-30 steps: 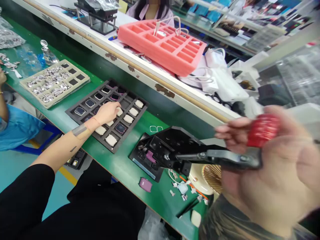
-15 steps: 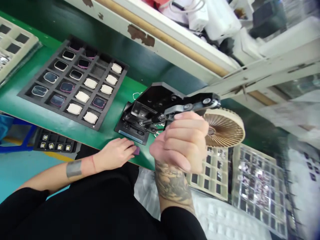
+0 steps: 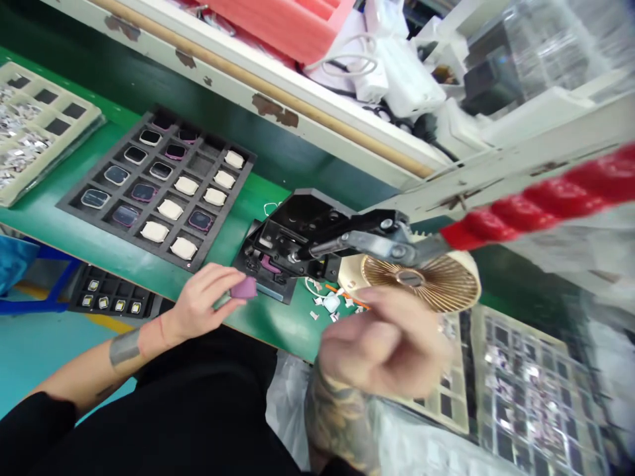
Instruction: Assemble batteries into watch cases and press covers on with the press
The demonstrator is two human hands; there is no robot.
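My left hand (image 3: 206, 301) pinches a small purple block (image 3: 243, 288) between thumb and fingers, in front of the hand press. This black hand press (image 3: 302, 231) stands on the green bench, with another purple piece (image 3: 270, 264) in its base. Its red ribbed lever handle (image 3: 540, 198) reaches up to the right. My right hand (image 3: 387, 344) is below the lever, apart from it and smeared by motion. The fingers look curled, but whether they hold anything cannot be made out.
A dark compartment tray (image 3: 196, 259) with watch-shaped cases and cream pieces lies left of the press. A cream tray (image 3: 94, 122) of small metal parts is at far left. Right of the press are a beige fan (image 3: 417, 274), scattered white bits (image 3: 331, 303) and a clear parts tray (image 3: 540, 396).
My right hand has let go of the lever and moved down and right. The lever's red handle now shows. My left hand has lifted the purple block and moved it left.
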